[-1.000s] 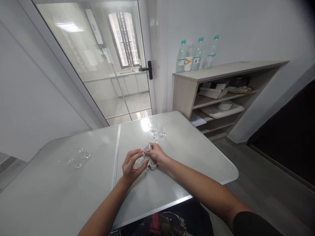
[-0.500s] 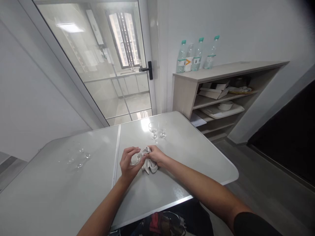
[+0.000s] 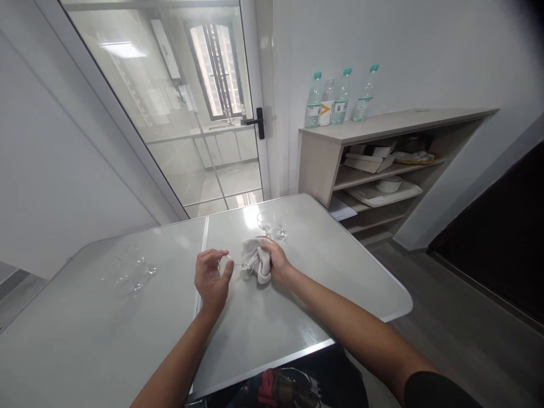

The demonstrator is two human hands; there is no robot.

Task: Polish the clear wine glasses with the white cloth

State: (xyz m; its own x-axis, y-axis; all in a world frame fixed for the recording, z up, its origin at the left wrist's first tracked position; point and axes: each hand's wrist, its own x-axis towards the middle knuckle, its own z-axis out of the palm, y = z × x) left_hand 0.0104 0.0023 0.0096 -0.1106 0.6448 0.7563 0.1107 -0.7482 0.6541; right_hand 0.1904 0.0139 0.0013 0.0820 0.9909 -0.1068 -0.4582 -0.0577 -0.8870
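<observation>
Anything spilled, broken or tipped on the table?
Nothing stands out. Two glasses stand upright; the sideways glass is held in the left hand, the cloth in the right hand. Glasses at far left are too faint to judge.

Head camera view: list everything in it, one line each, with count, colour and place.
white table: one, with a seam down the middle.
small clear stemmed glass: one, colourless, between the left hand and the right hand.
grey cloth: one, light grey, bunched against the glass.
upright clear stemmed glasses: two, colourless, on the table just beyond the cloth.
further clear glasses: several, count unclear, on the table's left part.
light wooden shelf unit: one, against the wall, holding a white bowl.
plastic water bottles: four, clear, on top of the shelf unit.
glass door: one, black handle, behind the table.
left hand: pinches the glass.
right hand: grips the cloth.
</observation>
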